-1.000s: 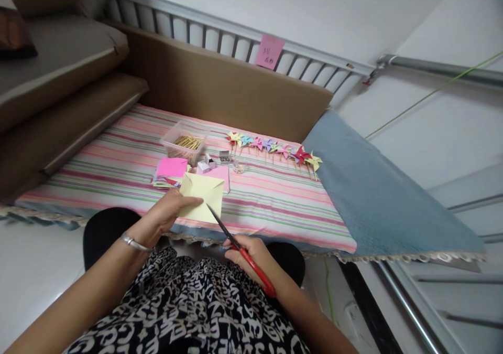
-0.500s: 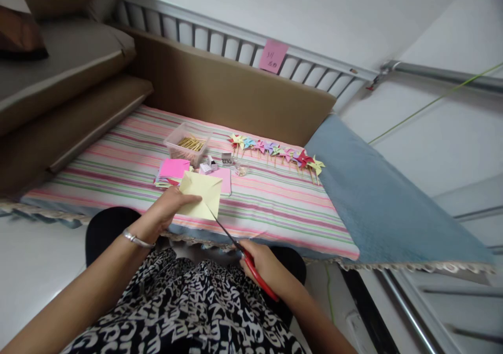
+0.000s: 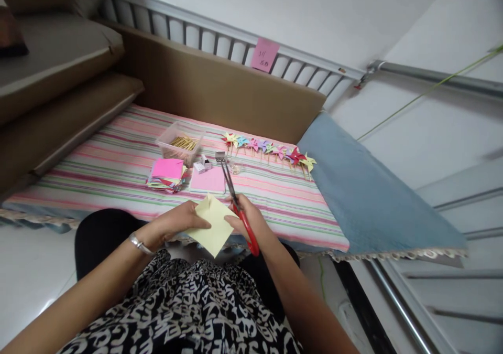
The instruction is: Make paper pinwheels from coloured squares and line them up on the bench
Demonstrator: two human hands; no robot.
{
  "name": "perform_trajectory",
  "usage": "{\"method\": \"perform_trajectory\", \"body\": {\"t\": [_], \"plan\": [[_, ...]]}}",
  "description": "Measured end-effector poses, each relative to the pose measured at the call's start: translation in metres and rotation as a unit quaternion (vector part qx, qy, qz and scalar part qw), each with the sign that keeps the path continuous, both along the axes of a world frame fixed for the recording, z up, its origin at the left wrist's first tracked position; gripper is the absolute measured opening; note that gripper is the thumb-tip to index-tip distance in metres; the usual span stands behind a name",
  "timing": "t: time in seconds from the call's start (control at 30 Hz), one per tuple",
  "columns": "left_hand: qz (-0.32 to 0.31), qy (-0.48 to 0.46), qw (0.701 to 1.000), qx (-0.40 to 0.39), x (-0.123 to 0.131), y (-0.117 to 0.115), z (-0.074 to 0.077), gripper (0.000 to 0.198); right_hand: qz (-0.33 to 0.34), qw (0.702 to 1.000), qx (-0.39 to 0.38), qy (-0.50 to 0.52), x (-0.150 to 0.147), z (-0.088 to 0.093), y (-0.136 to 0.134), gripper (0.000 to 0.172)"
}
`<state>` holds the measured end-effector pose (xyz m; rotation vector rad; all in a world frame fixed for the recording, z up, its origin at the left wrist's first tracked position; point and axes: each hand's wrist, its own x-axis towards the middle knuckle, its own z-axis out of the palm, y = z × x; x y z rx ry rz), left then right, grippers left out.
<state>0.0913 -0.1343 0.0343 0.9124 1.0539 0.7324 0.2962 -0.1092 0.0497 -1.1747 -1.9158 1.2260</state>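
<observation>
1. Since half a second ago, the yellow paper (image 3: 210, 228) has dropped from over the pink stack to just above the lap and now sits corner-up like a diamond. The right hand (image 3: 245, 220) has come up from the lap to the paper's right edge. The scissors (image 3: 238, 202) have swung off the paper, and their blades now point away from us.
2. Nearest to us is a black-and-white patterned dress (image 3: 196, 312) across the lap, and both forearms reach forward over it. We note a silver bracelet (image 3: 137, 244) on the left wrist.
3. The left hand (image 3: 178, 223) has its grip closed on the left side of the yellow paper, thumb on top and fingers beneath.
4. The right hand's grip is closed through the red handles of the scissors, with its fingertips touching the paper's right edge. The blades look shut and rise over the pink sheet (image 3: 208, 180).
5. The paper is held in the air between the two hands, at the near edge of the striped cloth (image 3: 118, 154).
6. On the cloth beyond lie a stack of coloured paper squares (image 3: 167, 169) with pink on top, the pink sheet beside it and a small white box (image 3: 202, 164).
7. Farther back stand a clear tub of wooden sticks (image 3: 178, 143) and a row of paper pinwheels (image 3: 267, 148).
8. To the right, a blue cloth (image 3: 365, 196) adjoins the striped one.
9. Behind them stands a brown cardboard panel (image 3: 220, 89), then a grey railing (image 3: 176, 23) bearing a pink sticky note (image 3: 264, 55).
</observation>
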Motion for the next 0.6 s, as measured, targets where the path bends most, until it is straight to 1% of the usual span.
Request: {"method": "perform_trajectory", "body": {"t": [0.07, 0.13, 0.17, 0.23, 0.3, 0.33, 0.43, 0.53, 0.6], "plan": [[0.008, -0.019, 1.000, -0.006, -0.003, 0.000, 0.001, 0.029, -0.002, 1.000, -0.013, 0.018, -0.008, -0.001, 0.001, 0.034], [0.032, -0.056, 0.998, -0.004, -0.009, 0.001, 0.001, 0.034, -0.025, 0.996, -0.041, 0.074, -0.013, -0.006, 0.000, 0.033], [0.052, -0.083, 0.995, -0.002, -0.011, 0.001, 0.000, 0.035, -0.043, 0.991, -0.058, 0.113, -0.015, -0.009, 0.000, 0.033], [0.113, -0.148, 0.983, -0.005, -0.013, 0.001, -0.005, 0.033, -0.090, 0.974, -0.081, 0.194, -0.020, -0.017, -0.001, 0.032], [0.175, -0.205, 0.963, -0.021, -0.007, 0.000, -0.012, 0.031, -0.142, 0.953, -0.080, 0.255, -0.026, -0.025, -0.001, 0.032], [0.195, -0.226, 0.954, -0.031, -0.002, -0.001, -0.016, 0.031, -0.164, 0.945, -0.074, 0.273, -0.030, -0.029, -0.002, 0.033], [0.216, -0.246, 0.943, -0.050, 0.017, -0.004, -0.024, 0.036, -0.195, 0.936, -0.056, 0.288, -0.040, -0.039, -0.004, 0.035], [0.249, -0.224, 0.941, -0.046, 0.029, -0.005, -0.025, 0.042, -0.188, 0.939, -0.048, 0.284, -0.047, -0.044, -0.008, 0.034], [0.273, -0.213, 0.938, -0.033, 0.030, -0.004, -0.023, 0.045, -0.178, 0.942, -0.059, 0.278, -0.048, -0.044, -0.010, 0.033]]}}
